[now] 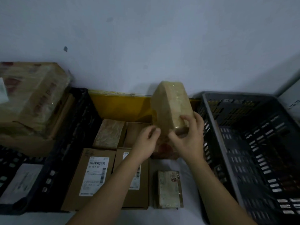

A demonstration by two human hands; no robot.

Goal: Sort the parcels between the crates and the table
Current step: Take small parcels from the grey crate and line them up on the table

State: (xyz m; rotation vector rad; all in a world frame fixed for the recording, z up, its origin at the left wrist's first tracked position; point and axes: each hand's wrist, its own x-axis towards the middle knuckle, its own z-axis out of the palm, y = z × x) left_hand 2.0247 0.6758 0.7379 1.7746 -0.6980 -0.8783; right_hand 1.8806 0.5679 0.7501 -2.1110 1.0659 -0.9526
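A tape-wrapped brown parcel (170, 104) stands tilted on end above the table (186, 166), between the two crates. My right hand (188, 137) grips its lower end, fingers curled over the near corner. My left hand (146, 142) is just left of that end with curved fingers; I cannot tell whether it touches the parcel. Flat on the table lie two labelled cardboard boxes (90, 177) and a small taped parcel (169, 189). Another wrapped parcel (109, 133) and a brown box (134, 133) lie behind them.
A dark grey crate (253, 143) with nothing visible inside stands on the right. On the left, a black crate (53, 159) holds a white parcel (22, 181) and a large taped carton (30, 98) rests across its far end. A yellow sheet (120, 106) leans against the wall.
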